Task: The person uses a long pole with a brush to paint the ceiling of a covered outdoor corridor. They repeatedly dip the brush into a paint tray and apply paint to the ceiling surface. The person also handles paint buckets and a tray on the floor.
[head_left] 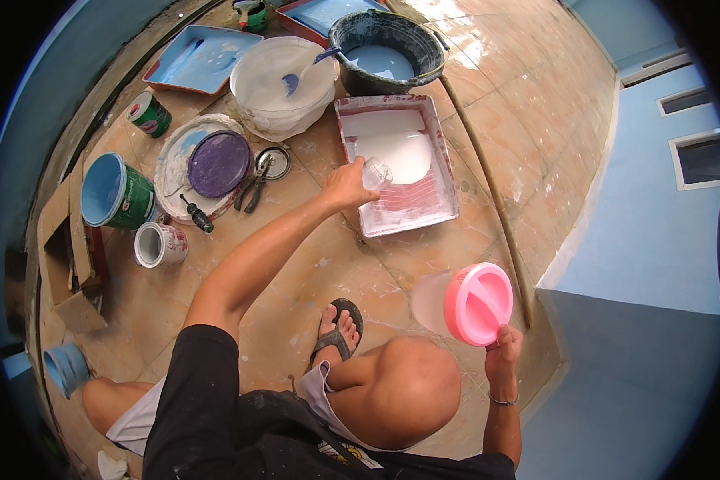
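Note:
My left hand reaches forward, its fingers wrapped round a small clear plastic cup. The cup is tipped over a paint tray with a whitish, reddish-stained rim. White paint pools in the tray's far part, and its ribbed near part shows pink through a thin coat. Off to the right, my right hand is closed on a translucent pitcher with a pink lid. The pitcher is tilted, its lid facing up toward me. Whether liquid runs from the cup is too small to tell.
Beyond the tray stand a black bucket and a tub of whitish liquid holding a blue scoop. Left lie a purple lid, pliers, a screwdriver, a green paint can and a cardboard box. A pole runs along the right.

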Demonstrator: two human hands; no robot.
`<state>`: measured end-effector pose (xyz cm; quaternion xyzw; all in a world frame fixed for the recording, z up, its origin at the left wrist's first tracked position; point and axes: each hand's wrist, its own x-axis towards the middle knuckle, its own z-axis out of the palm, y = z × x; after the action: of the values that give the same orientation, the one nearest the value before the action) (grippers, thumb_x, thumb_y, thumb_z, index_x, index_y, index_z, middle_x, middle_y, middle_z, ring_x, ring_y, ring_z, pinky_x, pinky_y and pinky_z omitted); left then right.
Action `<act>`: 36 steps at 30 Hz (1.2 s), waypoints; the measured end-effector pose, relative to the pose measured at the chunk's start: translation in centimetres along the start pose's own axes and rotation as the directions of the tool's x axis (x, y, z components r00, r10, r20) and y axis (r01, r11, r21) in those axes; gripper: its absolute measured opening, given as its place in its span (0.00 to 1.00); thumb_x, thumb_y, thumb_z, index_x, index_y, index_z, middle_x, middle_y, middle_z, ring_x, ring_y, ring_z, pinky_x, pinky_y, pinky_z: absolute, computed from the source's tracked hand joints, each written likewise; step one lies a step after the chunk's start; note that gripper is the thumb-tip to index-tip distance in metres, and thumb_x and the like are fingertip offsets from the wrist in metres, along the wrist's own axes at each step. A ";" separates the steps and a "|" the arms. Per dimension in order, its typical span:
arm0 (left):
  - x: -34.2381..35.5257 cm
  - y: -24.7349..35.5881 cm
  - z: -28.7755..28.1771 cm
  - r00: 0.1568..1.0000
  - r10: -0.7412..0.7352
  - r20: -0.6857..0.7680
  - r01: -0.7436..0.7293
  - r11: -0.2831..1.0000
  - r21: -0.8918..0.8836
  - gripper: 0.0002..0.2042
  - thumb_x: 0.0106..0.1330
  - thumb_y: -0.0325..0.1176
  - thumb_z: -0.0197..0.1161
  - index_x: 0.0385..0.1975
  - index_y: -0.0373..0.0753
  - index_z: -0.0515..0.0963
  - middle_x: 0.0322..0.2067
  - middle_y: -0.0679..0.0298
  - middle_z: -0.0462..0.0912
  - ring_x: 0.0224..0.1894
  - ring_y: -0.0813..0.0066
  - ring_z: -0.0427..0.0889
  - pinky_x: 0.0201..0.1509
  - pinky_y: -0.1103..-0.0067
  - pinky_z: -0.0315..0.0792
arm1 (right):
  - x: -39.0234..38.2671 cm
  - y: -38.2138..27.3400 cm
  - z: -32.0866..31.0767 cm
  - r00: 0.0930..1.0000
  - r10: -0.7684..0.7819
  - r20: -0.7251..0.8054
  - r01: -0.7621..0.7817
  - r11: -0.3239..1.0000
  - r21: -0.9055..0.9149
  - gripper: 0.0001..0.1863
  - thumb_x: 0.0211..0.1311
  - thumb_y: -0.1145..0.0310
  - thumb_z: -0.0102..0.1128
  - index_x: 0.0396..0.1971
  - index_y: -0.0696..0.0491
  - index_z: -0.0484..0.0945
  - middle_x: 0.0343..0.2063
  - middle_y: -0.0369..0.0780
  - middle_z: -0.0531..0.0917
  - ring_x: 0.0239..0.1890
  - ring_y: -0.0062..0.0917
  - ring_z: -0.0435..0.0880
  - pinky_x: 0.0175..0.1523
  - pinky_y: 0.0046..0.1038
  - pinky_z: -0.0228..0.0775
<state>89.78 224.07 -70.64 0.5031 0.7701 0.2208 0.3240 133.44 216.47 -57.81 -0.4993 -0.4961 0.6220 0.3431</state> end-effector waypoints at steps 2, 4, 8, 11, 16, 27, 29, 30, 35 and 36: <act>0.4 0.2 0.1 1.000 -0.017 0.011 0.017 1.000 0.010 0.39 0.50 0.46 0.75 0.60 0.32 0.68 0.48 0.42 0.83 0.52 0.46 0.83 0.56 0.61 0.75 | 0.2 -0.2 0.2 1.000 -0.003 -0.003 0.003 1.000 0.005 0.23 0.70 0.52 0.63 0.25 0.58 0.77 0.24 0.31 0.76 0.26 0.13 0.70 0.31 0.21 0.61; 0.5 0.2 0.1 0.999 -0.036 0.015 0.036 0.999 0.005 0.39 0.50 0.47 0.75 0.59 0.32 0.68 0.47 0.42 0.83 0.51 0.46 0.83 0.55 0.61 0.75 | 0.6 -0.5 0.7 1.000 -0.003 -0.008 0.003 1.000 0.003 0.23 0.71 0.52 0.62 0.26 0.58 0.78 0.25 0.32 0.77 0.27 0.14 0.71 0.33 0.21 0.63; -0.3 -0.4 0.4 1.000 -0.019 -0.001 0.019 0.995 -0.102 0.39 0.50 0.47 0.76 0.58 0.32 0.67 0.44 0.43 0.84 0.49 0.47 0.84 0.54 0.62 0.76 | 2.4 -1.4 2.5 1.000 0.007 -0.017 -0.007 1.000 -0.015 0.23 0.72 0.52 0.61 0.32 0.62 0.81 0.30 0.36 0.83 0.30 0.17 0.78 0.40 0.25 0.74; -1.6 -1.4 1.0 1.000 0.018 -0.019 -0.023 0.961 -0.275 0.40 0.50 0.45 0.78 0.60 0.32 0.65 0.46 0.44 0.82 0.51 0.49 0.83 0.57 0.64 0.74 | 4.6 -2.8 3.8 1.000 0.025 -0.016 -0.026 0.998 -0.062 0.25 0.72 0.51 0.59 0.37 0.63 0.83 0.34 0.40 0.85 0.33 0.19 0.82 0.46 0.29 0.81; -4.2 -2.8 2.1 0.991 0.072 -0.112 -0.115 0.884 -0.454 0.41 0.52 0.39 0.79 0.63 0.33 0.61 0.56 0.43 0.76 0.61 0.51 0.75 0.66 0.66 0.68 | 9.2 -4.6 5.1 0.998 0.067 0.007 -0.064 0.976 -0.209 0.29 0.70 0.46 0.61 0.34 0.63 0.85 0.33 0.41 0.86 0.34 0.21 0.84 0.45 0.31 0.85; -7.7 -3.7 3.4 0.983 0.045 -0.180 -0.145 0.791 -0.594 0.42 0.52 0.41 0.78 0.64 0.39 0.60 0.60 0.41 0.74 0.66 0.47 0.72 0.69 0.65 0.66 | 18.9 -5.2 6.2 0.991 0.125 -0.041 -0.130 0.876 -0.465 0.36 0.59 0.36 0.67 0.29 0.63 0.83 0.26 0.44 0.84 0.29 0.26 0.86 0.35 0.29 0.86; -7.9 -3.8 3.4 0.981 0.065 -0.183 -0.163 0.787 -0.595 0.42 0.51 0.41 0.78 0.64 0.39 0.60 0.59 0.42 0.75 0.66 0.48 0.72 0.68 0.66 0.66 | 19.8 -5.0 6.4 0.991 0.127 -0.053 -0.137 0.882 -0.451 0.37 0.55 0.35 0.70 0.28 0.63 0.82 0.25 0.42 0.82 0.25 0.23 0.84 0.32 0.26 0.85; -7.9 -3.7 3.4 0.984 0.062 -0.168 -0.151 0.789 -0.596 0.42 0.51 0.41 0.78 0.64 0.40 0.60 0.59 0.42 0.75 0.66 0.48 0.72 0.68 0.66 0.66 | 20.3 -4.9 6.4 0.989 0.133 -0.065 -0.148 0.874 -0.462 0.37 0.55 0.35 0.70 0.29 0.63 0.82 0.25 0.43 0.82 0.25 0.24 0.84 0.32 0.26 0.85; -8.3 -3.3 3.2 0.981 0.045 -0.187 -0.150 0.788 -0.597 0.41 0.51 0.35 0.80 0.62 0.39 0.60 0.50 0.57 0.77 0.58 0.65 0.76 0.66 0.71 0.66 | 21.5 -4.9 6.2 0.984 0.152 -0.093 -0.178 0.842 -0.509 0.39 0.52 0.34 0.71 0.29 0.64 0.82 0.26 0.44 0.82 0.25 0.25 0.84 0.32 0.27 0.85; -8.3 -3.2 3.2 0.982 0.034 -0.184 -0.140 0.785 -0.603 0.41 0.51 0.35 0.80 0.62 0.39 0.60 0.50 0.57 0.77 0.58 0.65 0.76 0.66 0.71 0.66 | 21.6 -4.9 6.1 0.984 0.152 -0.091 -0.177 0.843 -0.509 0.39 0.52 0.33 0.71 0.29 0.64 0.82 0.26 0.44 0.82 0.25 0.25 0.84 0.32 0.28 0.85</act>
<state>92.40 215.17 -72.70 0.3859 0.6564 0.5139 0.3951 121.45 236.07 -59.12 -0.6279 -0.5913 0.4821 0.1540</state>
